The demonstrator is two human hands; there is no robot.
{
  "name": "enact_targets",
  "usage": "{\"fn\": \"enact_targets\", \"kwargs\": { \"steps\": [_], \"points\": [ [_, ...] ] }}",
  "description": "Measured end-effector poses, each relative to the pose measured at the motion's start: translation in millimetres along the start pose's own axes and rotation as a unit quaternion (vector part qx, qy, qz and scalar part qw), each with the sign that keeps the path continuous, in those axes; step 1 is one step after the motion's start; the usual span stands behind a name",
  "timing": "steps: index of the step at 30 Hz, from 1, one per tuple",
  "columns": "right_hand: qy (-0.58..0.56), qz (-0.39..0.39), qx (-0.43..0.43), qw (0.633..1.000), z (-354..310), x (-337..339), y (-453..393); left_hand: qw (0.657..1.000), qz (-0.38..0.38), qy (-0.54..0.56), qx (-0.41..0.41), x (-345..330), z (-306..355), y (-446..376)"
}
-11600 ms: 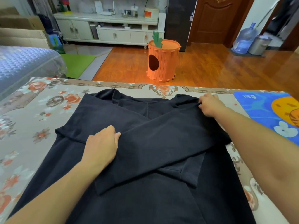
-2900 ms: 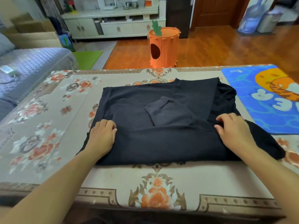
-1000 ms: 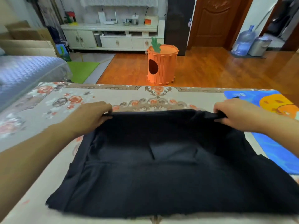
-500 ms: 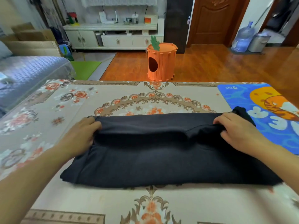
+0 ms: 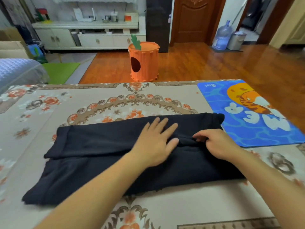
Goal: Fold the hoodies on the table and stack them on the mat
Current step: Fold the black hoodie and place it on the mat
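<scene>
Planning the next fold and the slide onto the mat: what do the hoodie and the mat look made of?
Hoodie: soft, thick, matte black knit, probably fleece; it bunches under the right hand.
Mat: thin, flat, printed blue cartoon sheet, possibly fabric-topped; it lies flush on the table.

Even, fairly bright indoor light fills the frame. Glare streaks the glossy orange-brown wooden floor (image 5: 206,63) at upper right. Wide-angle distortion bends the edges; forearms at the bottom look soft. Shadows stay faint.
</scene>
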State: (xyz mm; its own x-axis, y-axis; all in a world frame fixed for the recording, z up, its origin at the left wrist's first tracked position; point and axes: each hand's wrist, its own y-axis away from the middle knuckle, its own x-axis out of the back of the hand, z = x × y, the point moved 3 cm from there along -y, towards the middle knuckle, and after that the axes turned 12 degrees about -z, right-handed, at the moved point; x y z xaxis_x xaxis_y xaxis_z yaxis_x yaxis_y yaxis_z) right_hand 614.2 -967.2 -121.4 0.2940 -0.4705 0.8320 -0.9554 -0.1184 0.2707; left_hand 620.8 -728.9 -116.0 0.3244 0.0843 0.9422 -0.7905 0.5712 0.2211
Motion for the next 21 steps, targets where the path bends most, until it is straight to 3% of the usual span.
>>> {"fn": "enact_targets", "kwargs": {
  "steps": [1,3,5,7,10,12,14,16,19,21],
  "points": [
    [-0.012,0.033,-0.012,0.999,-2,4,3,0.999,-0.031,-0.017,0.016,-16,7,-8],
    [0.038,0.174,-0.010,0.984,-13,16,11,0.997,-0.044,-0.056,0.039,-39,9,-14],
    [0.103,0.296,0.065,0.947,-36,26,14,0.996,-0.038,-0.062,0.047,-46,9,-16],
    [0.144,0.251,0.078,0.954,-50,28,-6,0.996,-0.035,-0.057,0.051,-44,10,-17],
    [0.156,0.049,-0.114,0.980,-9,10,-46,0.997,-0.039,-0.049,0.051,-43,11,-15],
    [0.095,0.008,-0.200,0.975,29,1,-56,0.997,-0.040,-0.043,0.045,-43,10,-12],
    [0.059,-0.015,-0.222,0.973,48,0,-66,0.998,-0.035,-0.040,0.043,-42,8,-13],
    [0.034,0.008,-0.241,0.970,56,12,-69,0.998,-0.029,-0.039,0.043,-43,8,-12],
    [-0.014,0.162,-0.284,0.945,73,47,-61,0.998,-0.005,-0.046,0.045,-46,9,-11],
    [-0.131,0.156,-0.294,0.934,79,62,-62,0.998,0.009,-0.045,0.049,-47,9,-11]
  ]
}}
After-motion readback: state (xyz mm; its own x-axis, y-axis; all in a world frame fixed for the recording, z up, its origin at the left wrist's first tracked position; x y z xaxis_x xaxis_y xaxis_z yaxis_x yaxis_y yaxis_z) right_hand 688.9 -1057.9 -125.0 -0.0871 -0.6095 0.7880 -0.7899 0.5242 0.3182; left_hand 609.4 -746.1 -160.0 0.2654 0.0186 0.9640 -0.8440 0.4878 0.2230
